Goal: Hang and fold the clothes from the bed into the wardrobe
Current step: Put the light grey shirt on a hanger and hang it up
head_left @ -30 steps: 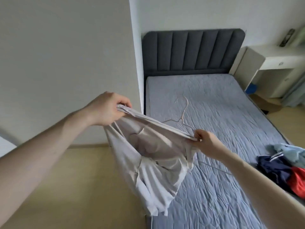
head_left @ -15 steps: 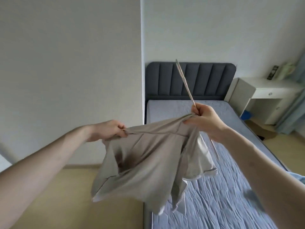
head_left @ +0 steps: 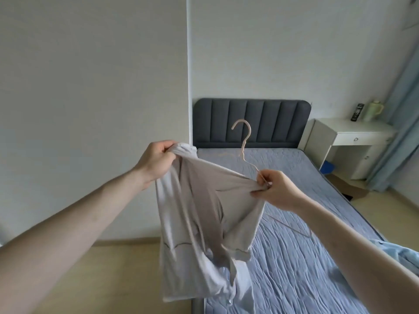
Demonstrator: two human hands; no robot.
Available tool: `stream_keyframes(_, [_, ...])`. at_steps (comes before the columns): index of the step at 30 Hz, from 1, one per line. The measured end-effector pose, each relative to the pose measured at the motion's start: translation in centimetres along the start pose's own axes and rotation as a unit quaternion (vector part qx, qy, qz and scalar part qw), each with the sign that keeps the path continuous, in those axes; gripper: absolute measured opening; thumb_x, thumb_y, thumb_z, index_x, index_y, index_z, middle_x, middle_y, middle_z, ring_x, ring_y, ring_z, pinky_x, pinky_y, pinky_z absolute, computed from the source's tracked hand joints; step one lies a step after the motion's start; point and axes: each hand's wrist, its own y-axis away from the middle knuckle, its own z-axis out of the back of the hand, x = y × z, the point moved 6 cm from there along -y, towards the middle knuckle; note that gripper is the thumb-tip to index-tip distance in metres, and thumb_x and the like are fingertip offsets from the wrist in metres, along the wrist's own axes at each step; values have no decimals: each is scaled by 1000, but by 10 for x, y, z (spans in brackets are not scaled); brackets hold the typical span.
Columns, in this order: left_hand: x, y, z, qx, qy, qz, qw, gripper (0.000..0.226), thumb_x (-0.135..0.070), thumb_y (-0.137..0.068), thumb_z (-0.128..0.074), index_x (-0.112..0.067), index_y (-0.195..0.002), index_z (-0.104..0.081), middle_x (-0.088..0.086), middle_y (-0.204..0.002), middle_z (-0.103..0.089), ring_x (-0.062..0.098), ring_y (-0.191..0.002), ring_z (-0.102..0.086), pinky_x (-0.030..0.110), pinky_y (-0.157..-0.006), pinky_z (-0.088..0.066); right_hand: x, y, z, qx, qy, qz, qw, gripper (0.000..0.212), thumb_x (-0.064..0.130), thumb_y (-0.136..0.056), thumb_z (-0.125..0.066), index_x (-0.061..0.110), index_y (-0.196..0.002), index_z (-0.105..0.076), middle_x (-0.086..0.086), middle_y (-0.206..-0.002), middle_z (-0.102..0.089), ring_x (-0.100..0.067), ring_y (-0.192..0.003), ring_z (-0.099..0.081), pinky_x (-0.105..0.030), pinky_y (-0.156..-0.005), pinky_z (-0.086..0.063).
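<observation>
**Pale shirt stretched between two hands, hanger ready to go in**

I see my left hand (head_left: 156, 158) gripping a bunched edge of a pale grey shirt (head_left: 199, 223), lifted up and to the left of the bed (head_left: 294, 245). My right hand (head_left: 275, 189) pinches the opposite edge together with the wire of a thin pale clothes hanger (head_left: 243, 141), above the bed's near half. Both grips are closed tight on fabric. I judge the cloth is pulled taut between them to hold an opening wide, so the hanger can slip inside. The rest of the shirt droops over the bed's left edge. A light blue garment (head_left: 399, 257) lies at the bed's right side.

Compared with half a second ago, the hanger has swung: its hook now stands clearly against the dark headboard (head_left: 272, 123), where earlier it showed edge-on as a thin line. The shirt now hangs longer.
</observation>
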Motion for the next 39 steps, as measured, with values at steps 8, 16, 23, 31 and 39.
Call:
stream_keyframes(8, [-81,12,-36,85,47,-55,994,33,-5,-102,-48,-18,-96,-78,-7,-97,-77,10,-97,-67,29,-96,-50,-50,36,-79,24,-101,-156,982,48,21,-67,-93,24,-99,-58,9,-108,-65,-15,-95,-62,-29,-77,-45])
stream_keyframes(16, [-111,24,-26,205,34,-49,977,28,-12,-108,-47,-10,-117,-73,6,-114,-76,16,-106,-70,34,-100,-52,-37,33,-115,32,-349,-234,907,29,-11,-79,-43,16,-85,-37,10,-64,-57,-10,-51,-29,-21,-43,-19])
stream_keyframes(23, [-109,33,-12,235,32,-48,970,32,-8,-108,-45,-17,-110,-75,5,-111,-77,15,-102,-71,30,-93,-54,36,13,-142,111,-232,-74,964,21,-1,-86,-70,3,-101,-56,3,-94,-65,6,-69,-57,-10,-62,-47])
stream_keyframes(31, [-72,27,70,101,-232,-62,966,28,-6,-90,-55,-22,-94,-77,-4,-93,-79,19,-95,-74,41,-89,-58,27,-8,-98,-3,-141,-45,989,22,14,-82,-76,8,-73,-56,-7,-64,-65,-14,-61,-56,-32,-62,-45])
stream_keyframes(39, [-29,40,76,173,-302,60,936,24,-43,-70,-82,-23,-82,-76,0,-77,-72,13,-71,-65,28,-69,-50,51,-23,-17,-78,29,-13,996,28,7,-81,-59,19,-66,-39,6,-61,-43,-14,-58,-32,-30,-54,-30])
